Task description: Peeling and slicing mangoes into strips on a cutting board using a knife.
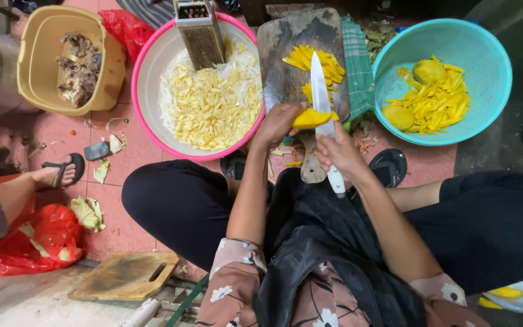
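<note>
**Hands meet over the board handle: mango pc in left, knife in right**

Left hand [278, 123] is curled round a yellow mango piece [311, 118], fingers closed on its near-left end; the pc sticks out to the right, straight toward the right hand [339, 151]. Right hand is wrapped tight on the white handle of a knife [320, 91], just beside the left, nearly touching. Blade runs away from the right hand, up and slightly left, tip over the board; its long axis is near upright in view, crossing the mango's long axis, which lies roughly left-right. Blade flat sits right at the mango, edge contact can't be told for sure. Left hand is the nearer one to the fruit; right only reaches it w/ the blade.

Largest to smallest around the hands:
- pink-rimmed basin [148, 79], beyond-left of left hand, full of pale shreds, w/ a metal grater [199, 33] standing in it
- teal basket [485, 72], beyond-right of right hand, holds yellow strips + peeled pcs
- worn wooden cutting board [286, 54], straight beyond both hands, w/ cut mango strips [316, 63] on it

Mango pc: bright orange-yellow, peeled, smooth, wedge-like, looks moist.
</note>
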